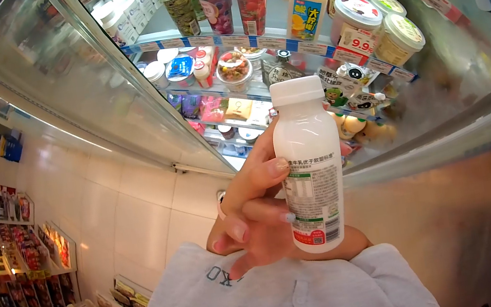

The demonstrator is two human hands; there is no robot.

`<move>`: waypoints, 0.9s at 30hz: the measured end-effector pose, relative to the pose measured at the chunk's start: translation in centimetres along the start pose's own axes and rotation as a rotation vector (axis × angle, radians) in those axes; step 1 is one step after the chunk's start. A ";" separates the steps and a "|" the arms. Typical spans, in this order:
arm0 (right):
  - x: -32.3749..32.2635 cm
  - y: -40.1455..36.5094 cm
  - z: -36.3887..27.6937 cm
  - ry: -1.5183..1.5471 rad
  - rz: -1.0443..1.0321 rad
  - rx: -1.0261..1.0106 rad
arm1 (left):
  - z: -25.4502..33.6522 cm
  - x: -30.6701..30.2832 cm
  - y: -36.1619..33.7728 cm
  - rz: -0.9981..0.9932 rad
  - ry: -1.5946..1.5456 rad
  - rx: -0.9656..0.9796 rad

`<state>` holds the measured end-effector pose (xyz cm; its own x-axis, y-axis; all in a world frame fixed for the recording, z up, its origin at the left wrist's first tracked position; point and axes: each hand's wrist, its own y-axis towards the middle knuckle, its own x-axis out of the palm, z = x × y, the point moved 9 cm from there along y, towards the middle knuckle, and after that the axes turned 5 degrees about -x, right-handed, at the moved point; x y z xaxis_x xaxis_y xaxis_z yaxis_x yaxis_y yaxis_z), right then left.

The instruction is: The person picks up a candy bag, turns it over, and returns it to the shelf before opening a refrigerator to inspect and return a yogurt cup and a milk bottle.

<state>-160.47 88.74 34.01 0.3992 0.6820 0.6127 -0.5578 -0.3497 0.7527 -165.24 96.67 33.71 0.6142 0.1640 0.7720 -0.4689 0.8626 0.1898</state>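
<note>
A white plastic drink bottle (308, 163) stands upright before me, its white cap on and its printed back label towards me. My left hand (255, 174) grips it from the left, with a thumb on the front edge and fingers passing behind. Lower down, my right hand (265, 242) lies partly behind the bottle, near my left wrist. Its fingers look loosely spread, though the two hands overlap and their outlines are hard to separate. The bottle is in front of the lit shelves of a glass-doored fridge.
Cups of fruit (216, 6), a yellow-capped juice bottle (306, 1) and lidded tubs (356, 13) line the upper fridge shelf. A glass door (113, 78) stands ajar at the left. Snack racks (25, 250) rise beyond the tiled floor (140, 213).
</note>
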 end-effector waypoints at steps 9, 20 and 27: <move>0.9 0.0 -0.3 -0.010 -0.023 0.005 | -0.1 -0.1 0.7 -0.031 0.052 -0.045; 1.5 -0.3 -0.8 -0.013 -0.007 0.004 | -0.6 0.1 1.3 -0.018 -0.012 -0.048; 1.2 -0.2 -0.8 0.008 -0.035 0.000 | -0.7 0.1 1.4 -0.021 0.007 -0.046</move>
<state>-160.44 90.14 34.39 0.4132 0.6989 0.5838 -0.5436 -0.3250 0.7739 -165.35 98.22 33.59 0.6282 0.1495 0.7636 -0.4266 0.8869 0.1773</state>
